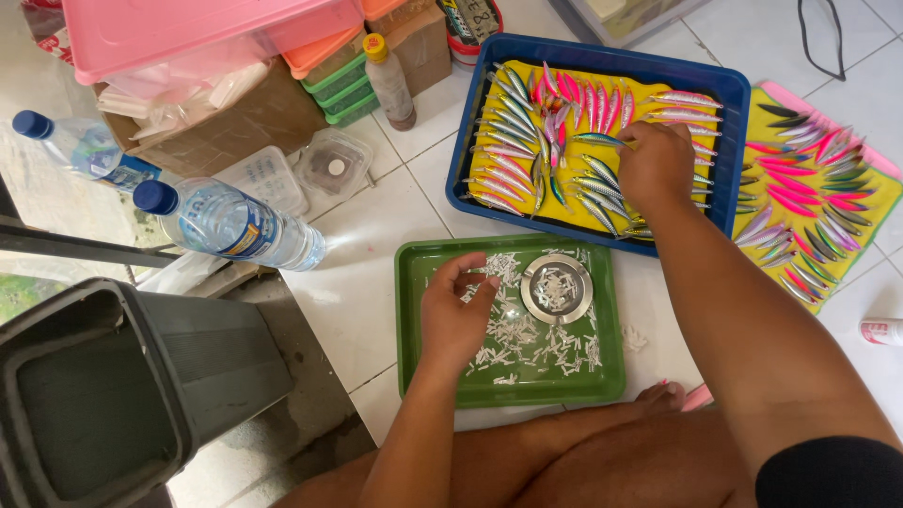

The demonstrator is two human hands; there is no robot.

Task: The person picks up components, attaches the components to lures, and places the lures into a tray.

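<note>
My left hand [455,310] rests on the green tray [414,376], fingers pinching at the small white plastic pieces [527,343] scattered there. A round metal dish [557,287] with more white pieces sits in that tray. My right hand [655,165] reaches into the blue tray [715,85], lined with yellow foam, and grips a blue-green fishing lure [596,139]. Rows of silver, pink and green lures [513,141] lie on the foam around it.
A second yellow foam sheet with lures [814,202] lies to the right. Two water bottles [230,224] lie at left, near a cardboard box [235,118], pink and green containers [343,80], a brown bottle [389,83] and a dark bin [113,395].
</note>
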